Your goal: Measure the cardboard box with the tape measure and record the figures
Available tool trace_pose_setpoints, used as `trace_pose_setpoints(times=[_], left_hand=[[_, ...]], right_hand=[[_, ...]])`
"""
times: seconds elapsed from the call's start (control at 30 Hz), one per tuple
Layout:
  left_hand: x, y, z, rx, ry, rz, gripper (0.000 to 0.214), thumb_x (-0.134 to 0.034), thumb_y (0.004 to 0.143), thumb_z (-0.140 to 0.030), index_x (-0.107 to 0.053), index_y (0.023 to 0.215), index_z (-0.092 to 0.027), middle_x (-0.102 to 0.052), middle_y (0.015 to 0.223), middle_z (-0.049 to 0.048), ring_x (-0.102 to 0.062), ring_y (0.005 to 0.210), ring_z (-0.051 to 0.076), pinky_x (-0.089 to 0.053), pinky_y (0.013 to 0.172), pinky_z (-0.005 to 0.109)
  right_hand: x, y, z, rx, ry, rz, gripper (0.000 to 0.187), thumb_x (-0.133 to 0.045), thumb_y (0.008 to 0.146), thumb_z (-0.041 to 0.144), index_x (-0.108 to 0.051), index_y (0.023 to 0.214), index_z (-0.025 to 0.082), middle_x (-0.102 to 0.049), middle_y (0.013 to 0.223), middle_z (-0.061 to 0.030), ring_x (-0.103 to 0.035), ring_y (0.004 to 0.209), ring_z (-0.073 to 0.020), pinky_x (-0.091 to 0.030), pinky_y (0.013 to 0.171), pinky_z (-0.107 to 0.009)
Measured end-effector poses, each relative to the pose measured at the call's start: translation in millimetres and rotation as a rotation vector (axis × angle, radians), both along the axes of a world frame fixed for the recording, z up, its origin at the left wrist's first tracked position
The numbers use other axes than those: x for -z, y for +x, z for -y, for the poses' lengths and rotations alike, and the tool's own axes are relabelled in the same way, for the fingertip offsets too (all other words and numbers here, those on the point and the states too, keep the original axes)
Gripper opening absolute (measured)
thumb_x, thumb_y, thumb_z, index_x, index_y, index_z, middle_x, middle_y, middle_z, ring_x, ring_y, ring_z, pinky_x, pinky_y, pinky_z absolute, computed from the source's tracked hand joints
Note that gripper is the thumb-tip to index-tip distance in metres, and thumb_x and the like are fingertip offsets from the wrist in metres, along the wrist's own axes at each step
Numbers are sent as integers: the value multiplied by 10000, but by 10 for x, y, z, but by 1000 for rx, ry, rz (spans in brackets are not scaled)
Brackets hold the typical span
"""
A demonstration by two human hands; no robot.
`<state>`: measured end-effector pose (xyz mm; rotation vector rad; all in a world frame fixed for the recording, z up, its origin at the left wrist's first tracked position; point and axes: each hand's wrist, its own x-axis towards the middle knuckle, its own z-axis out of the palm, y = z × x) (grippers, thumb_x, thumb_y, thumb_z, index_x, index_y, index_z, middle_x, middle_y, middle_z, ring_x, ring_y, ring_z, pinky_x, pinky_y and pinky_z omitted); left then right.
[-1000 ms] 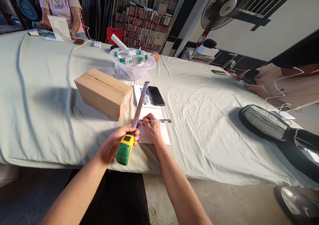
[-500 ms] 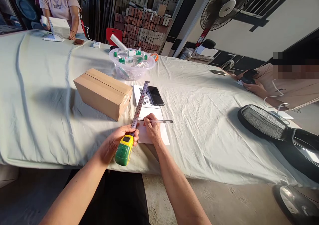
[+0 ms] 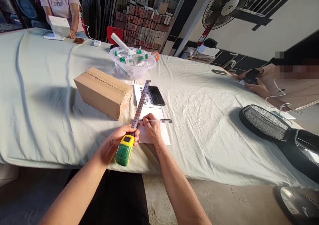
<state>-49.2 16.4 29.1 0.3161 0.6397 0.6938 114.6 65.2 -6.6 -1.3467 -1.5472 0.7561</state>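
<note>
The tape measure (image 3: pixel 126 146), gripped by the left fingers (image 3: pixel 136 137), is probably best held by its sturdy case (image 3: pixel 123 156). The likely light pen (image 3: pixel 163 121) is pinched by the right fingers (image 3: pixel 149 117).

Left fingers (image 3: pixel 136 138) hold tape measure (image 3: pixel 124 153); right fingers (image 3: pixel 149 117), pen (image 3: pixel 164 121).

Co-worker's arm (image 3: pixel 48 12) now behind white box (image 3: pixel 59 27), lifted item out of view

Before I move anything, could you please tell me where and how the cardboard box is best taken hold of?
I'd take the cardboard box by its long side walls, at mid-length, coming from above: it is longer than wide, its top uncovered. Its near right end lies close to the left hand and tape measure, so seems more awkward.
</note>
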Motion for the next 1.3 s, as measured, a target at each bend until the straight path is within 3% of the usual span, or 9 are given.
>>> trace_pose_setpoints(times=[0.23,0.63,1.3], left_hand=[[61,-2,-18,0,6,22,55,-601,825,-193,-604,790,-150,-578,653,19,-560,491,118,-475,490,222],[27,17,-10,-21,17,49,53,-575,830,-160,-591,881,-157,-576,651,1,-544,481,108,-471,496,219],[38,18,-8,-10,46,23,37,-601,821,-178,-572,829,-157,-566,642,-7,-536,476,98,-463,494,210]], right_hand=[[3,10,-3,2,16,18,180,-456,831,303,-464,665,236,-522,594,44,-462,572,-141,-373,590,-275],[6,20,-11,62,9,-31,186,-471,809,290,-451,634,232,-507,568,47,-452,565,-138,-359,587,-273],[18,8,-17,57,3,2,184,-474,815,320,-457,655,232,-499,573,53,-451,562,-138,-360,578,-267]])
